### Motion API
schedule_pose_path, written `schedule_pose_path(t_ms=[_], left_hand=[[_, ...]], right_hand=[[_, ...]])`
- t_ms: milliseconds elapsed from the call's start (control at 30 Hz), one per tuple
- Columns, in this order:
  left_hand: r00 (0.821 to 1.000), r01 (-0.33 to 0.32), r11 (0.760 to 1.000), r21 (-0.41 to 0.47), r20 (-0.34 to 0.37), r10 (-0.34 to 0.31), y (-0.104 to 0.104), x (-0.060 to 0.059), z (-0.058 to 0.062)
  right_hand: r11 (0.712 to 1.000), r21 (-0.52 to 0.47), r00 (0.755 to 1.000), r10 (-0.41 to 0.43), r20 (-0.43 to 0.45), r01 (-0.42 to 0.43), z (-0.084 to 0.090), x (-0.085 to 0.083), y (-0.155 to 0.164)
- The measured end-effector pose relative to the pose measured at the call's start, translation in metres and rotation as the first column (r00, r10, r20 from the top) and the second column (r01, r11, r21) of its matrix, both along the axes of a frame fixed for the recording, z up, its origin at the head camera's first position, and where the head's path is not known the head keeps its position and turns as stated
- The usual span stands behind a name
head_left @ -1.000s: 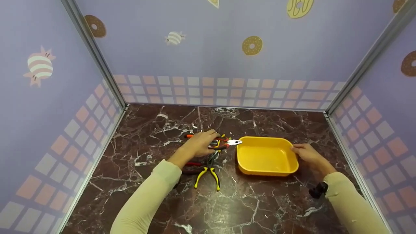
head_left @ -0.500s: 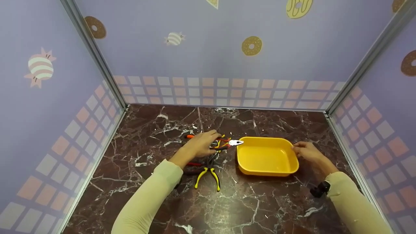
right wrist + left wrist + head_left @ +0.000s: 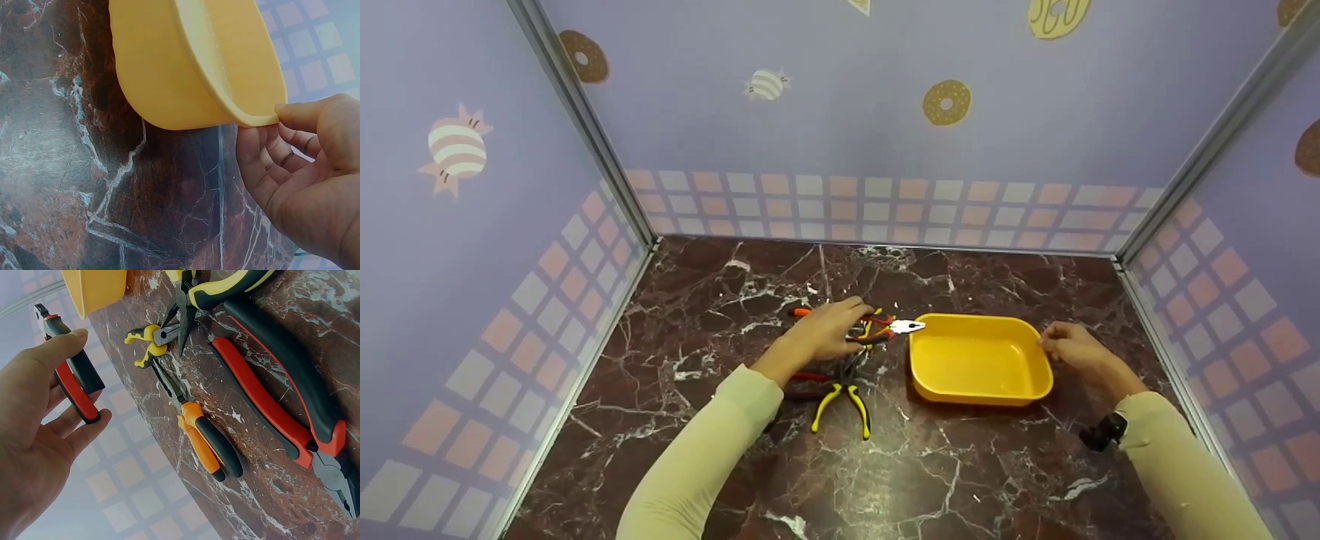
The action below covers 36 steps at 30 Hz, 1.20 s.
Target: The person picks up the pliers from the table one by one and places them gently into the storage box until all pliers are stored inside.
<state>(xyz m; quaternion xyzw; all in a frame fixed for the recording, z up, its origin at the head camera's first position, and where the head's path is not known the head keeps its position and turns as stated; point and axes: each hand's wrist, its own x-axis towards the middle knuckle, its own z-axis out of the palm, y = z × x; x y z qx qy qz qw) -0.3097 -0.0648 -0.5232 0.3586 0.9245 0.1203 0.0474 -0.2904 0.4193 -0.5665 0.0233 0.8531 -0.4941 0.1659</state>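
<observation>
- We see the held pliers [image 3: 83, 368] near the middle of the head frame, in the left hand [image 3: 825, 331]; the left-wrist frame shows the thumb pressing the black handle and fingers bent in around the other side, so we call them clamped on the tool.
- The relation that counts: the tool's long axis runs nearly sideways across the head frame, its metal nose to the right of the fingers, aimed at the yellow tub [image 3: 969, 397].
- In the head frame that nose overlaps the tub's upper-left corner; in the left-wrist frame we see a gap between nose and tub, at the upper left. How high it sits over the rim, we cannot tell.
- The tub stands right of centre in the head frame, its longer side also roughly sideways. Of the two hands, the left is the one with the tool; the right hand [image 3: 1078, 351] is at the tub's far right edge, pinching the rim between thumb and fingers.
- Below and around the left hand, more tools lie on the table [image 3: 885, 487]: the orange pliers [image 3: 194, 417] at the left-wrist frame's centre, the big red pliers [image 3: 261, 398] at its right, and yellow pliers [image 3: 826, 406] at the head frame's lower centre.
</observation>
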Motion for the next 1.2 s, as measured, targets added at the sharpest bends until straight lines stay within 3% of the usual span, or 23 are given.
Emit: schedule_pose_path(t_ms=[333,533,1200], left_hand=[[1.000,0.004,1.000,-0.008,-0.026,-0.004,0.004,0.001,0.002],[1.000,0.016,1.000,-0.017,-0.021,-0.016,0.009,0.001,0.004],[1.000,0.018,1.000,-0.011,-0.004,-0.018,0.025,0.002,-0.003]], right_hand=[[1.000,0.003,1.000,0.030,-0.008,-0.030,-0.003,-0.003,0.004],[0.998,0.038,0.996,0.061,-0.057,-0.059,-0.001,-0.003,0.003],[0.998,0.050,0.998,0.046,-0.054,-0.043,0.000,-0.003,0.001]])
